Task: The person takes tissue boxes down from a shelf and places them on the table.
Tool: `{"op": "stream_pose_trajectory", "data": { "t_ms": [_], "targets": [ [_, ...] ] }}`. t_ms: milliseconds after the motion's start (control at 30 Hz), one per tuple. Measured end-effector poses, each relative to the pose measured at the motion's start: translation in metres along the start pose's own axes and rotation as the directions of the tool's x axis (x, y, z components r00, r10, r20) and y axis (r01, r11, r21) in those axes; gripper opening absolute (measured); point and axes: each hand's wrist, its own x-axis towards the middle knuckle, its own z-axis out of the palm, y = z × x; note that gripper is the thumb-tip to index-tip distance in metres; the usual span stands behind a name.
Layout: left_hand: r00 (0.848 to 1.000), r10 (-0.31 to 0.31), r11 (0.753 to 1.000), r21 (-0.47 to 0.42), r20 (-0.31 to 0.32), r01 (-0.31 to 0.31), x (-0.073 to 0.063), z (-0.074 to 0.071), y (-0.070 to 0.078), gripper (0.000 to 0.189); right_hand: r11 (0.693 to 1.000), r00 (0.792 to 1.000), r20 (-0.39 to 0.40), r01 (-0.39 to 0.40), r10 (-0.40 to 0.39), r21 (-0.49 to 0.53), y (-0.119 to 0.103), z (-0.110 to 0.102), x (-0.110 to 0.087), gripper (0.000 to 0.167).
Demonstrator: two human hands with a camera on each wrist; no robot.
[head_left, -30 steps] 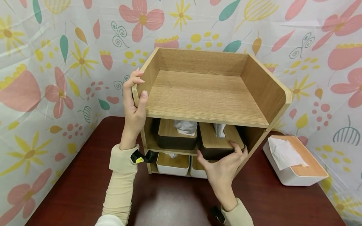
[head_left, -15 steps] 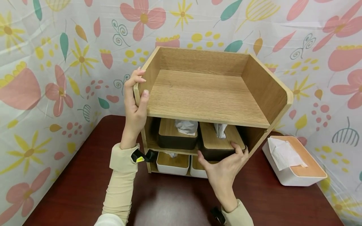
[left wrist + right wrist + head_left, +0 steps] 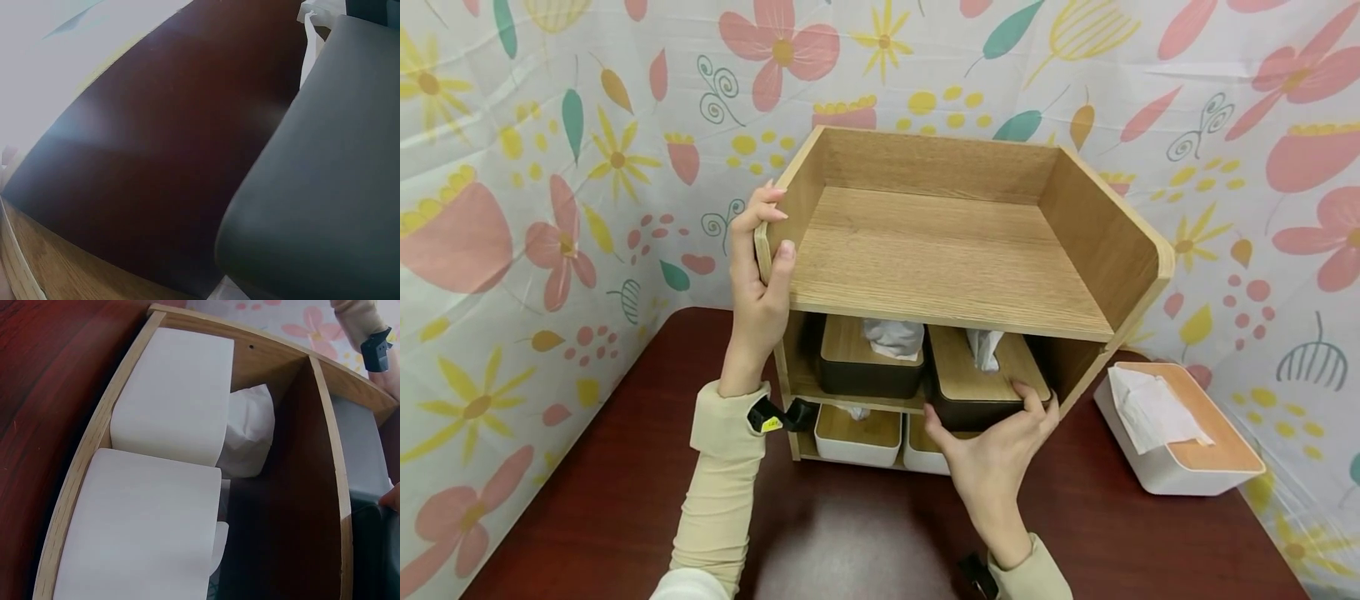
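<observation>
My left hand grips the front edge of the left side panel of a wooden shelf unit, fingers over the outside and thumb inside. On its middle level my right hand holds a dark tissue box with a wood-look lid, thumb at the left front and fingers at the right front corner. The box's front juts slightly over the shelf edge. To its left sits a second dark tissue box with white tissue sticking up. In the right wrist view, my right fingertip touches a dark box.
Two white tissue boxes, the left one and the right one, sit on the bottom level. Another white tissue box stands on the dark red table at the right. A floral curtain hangs behind.
</observation>
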Motion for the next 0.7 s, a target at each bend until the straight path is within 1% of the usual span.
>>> {"op": "stream_pose_trajectory", "data": {
  "t_ms": [167, 300, 400, 700],
  "targets": [
    [1.0, -0.004, 1.0, 0.007, 0.0, 0.004, -0.0007, -0.0006, -0.0002, 0.028, 1.0, 1.0, 0.016, -0.016, 0.016, -0.008, -0.0011, -0.0016, -0.0016, 0.09],
    [1.0, 0.009, 1.0, 0.005, 0.005, -0.009, -0.0004, -0.0002, -0.0013, 0.028, 1.0, 1.0, 0.009, -0.028, 0.028, -0.01, -0.002, -0.0028, -0.0017, 0.09],
    [1.0, 0.015, 1.0, 0.003, 0.004, -0.015, 0.0001, 0.0003, -0.0018, 0.028, 1.0, 1.0, 0.0, -0.022, 0.022, -0.003, -0.002, -0.0032, -0.0015, 0.09],
    [1.0, -0.004, 1.0, -0.001, 0.007, 0.004, -0.0002, 0.0003, -0.001, 0.029, 1.0, 1.0, -0.004, -0.018, 0.018, 0.005, -0.0012, -0.0045, -0.0018, 0.089]
  ]
}}
